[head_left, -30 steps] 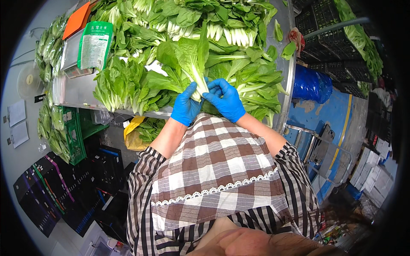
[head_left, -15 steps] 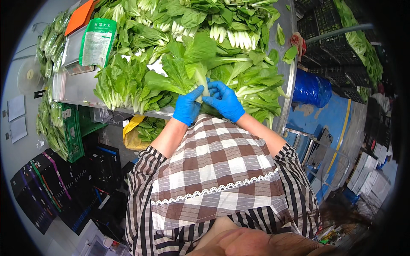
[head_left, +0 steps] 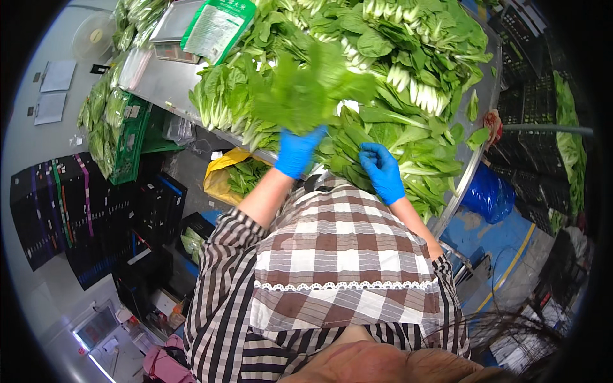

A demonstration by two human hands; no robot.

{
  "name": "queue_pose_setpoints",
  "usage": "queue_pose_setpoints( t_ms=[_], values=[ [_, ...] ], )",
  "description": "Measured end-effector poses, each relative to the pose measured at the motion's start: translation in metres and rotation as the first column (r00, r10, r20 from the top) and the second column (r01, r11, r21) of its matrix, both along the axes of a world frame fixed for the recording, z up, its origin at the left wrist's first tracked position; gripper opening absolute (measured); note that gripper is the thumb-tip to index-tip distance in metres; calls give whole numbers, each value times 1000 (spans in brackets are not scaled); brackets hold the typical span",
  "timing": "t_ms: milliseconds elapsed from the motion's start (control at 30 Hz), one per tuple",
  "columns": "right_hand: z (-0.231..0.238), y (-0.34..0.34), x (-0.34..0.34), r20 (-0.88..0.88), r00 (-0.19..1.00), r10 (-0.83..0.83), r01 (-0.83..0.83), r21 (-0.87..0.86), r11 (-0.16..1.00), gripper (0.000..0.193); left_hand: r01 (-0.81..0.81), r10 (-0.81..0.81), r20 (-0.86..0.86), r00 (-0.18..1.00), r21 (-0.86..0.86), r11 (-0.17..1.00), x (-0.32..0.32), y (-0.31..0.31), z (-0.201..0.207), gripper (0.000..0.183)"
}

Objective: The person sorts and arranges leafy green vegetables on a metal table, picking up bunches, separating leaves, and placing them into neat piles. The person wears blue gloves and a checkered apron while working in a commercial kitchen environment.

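Note:
My left hand [head_left: 299,153], in a blue glove, grips a head of leafy greens [head_left: 310,89] by its base. The leaves are smeared by motion above the table. To its right, my right hand [head_left: 383,172], gloved alike, is apart from that head, with loosely bent fingers and nothing visible in them. Beside its fingertips lies a pile of loose green leaves and pale stalks [head_left: 408,143]. A row of lettuce-like heads [head_left: 223,96] rests along the front edge, left of my left hand. Farther back are bok choy with white stems [head_left: 418,92].
The metal table [head_left: 166,80] carries a green-and-white bag [head_left: 220,29]. Below its front edge is a yellow bag [head_left: 220,179] of greens. At left stand a green crate [head_left: 131,143] and black crates [head_left: 51,204]. A blue plastic-wrapped bundle [head_left: 488,195] sits by the right edge.
Both hands were together at the stem of the leafy head. Now my left hand carries it away leftward, and my right hand has let go and moved right. The whole view has shifted.

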State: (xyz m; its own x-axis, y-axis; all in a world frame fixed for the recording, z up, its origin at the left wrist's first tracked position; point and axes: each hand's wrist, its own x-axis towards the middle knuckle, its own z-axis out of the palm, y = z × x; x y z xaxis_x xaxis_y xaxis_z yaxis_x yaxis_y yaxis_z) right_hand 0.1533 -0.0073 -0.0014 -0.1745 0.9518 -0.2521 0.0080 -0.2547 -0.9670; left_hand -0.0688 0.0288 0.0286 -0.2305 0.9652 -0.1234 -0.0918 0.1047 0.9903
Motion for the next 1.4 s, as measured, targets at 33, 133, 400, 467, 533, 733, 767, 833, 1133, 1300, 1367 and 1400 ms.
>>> queue_pose_setpoints(
  t_ms=[33, 133, 400, 467, 533, 733, 767, 833, 1133, 1300, 1367, 1400],
  values=[
    [-3, 1, 0, 2, 1000, 2, -2, -7, 1000, 30, -30, 30, 24, 999, 12, 999, -23, 6, 4, 38],
    [-6, 2, 1, 33, 999, 2, -1, -32, 999, 26, -229, 250, -194, 949, 125, 965, -113, 26, -2, 40],
    [-14, -2, -5, 62, 991, 117, -116, -27, 993, 26, -216, -67, -937, 344, -149, 965, -269, 55, -44, 87],
    [0, -2, -3, 133, 980, 151, -154, 12, 988, 27, -149, -174, -926, 337, -234, 961, -286, 38, -99, 97],
    [6, 4, 1, 221, 961, 166, -175, 21, 984, 28, -155, -125, -922, 366, -193, 969, -279, 43, -108, 96],
    [1, 64, 6, 66, 997, -26, 21, 77, 997, 32, -168, 124, -859, 497, 45, 985, -283, 35, -86, 85],
    [-1, 78, 4, 50, 997, -53, 47, 112, 993, 32, -186, 149, -857, 493, 63, 981, -282, 34, -78, 84],
    [2, 106, 5, 9, 992, -123, 122, 96, 988, 32, -183, 161, -932, 326, 105, 977, -254, 43, -58, 65],
    [4, 144, 39, 502, 596, -626, 350, 540, 766, 69, -107, 220, -920, 324, 195, 975, -235, 63, -79, 53],
    [40, 157, 46, 862, 444, -244, 164, 190, 968, 93, -89, 133, -843, 521, 102, 991, -254, 58, -64, 59],
    [58, 165, 43, 919, 386, -80, 144, 26, 989, 91, -120, 99, -858, 504, 44, 992, -257, 51, -55, 62],
    [59, 167, 43, 933, 353, -76, 134, 30, 990, 82, -135, 108, -860, 498, 46, 990, -259, 48, -51, 62]
  ],
)
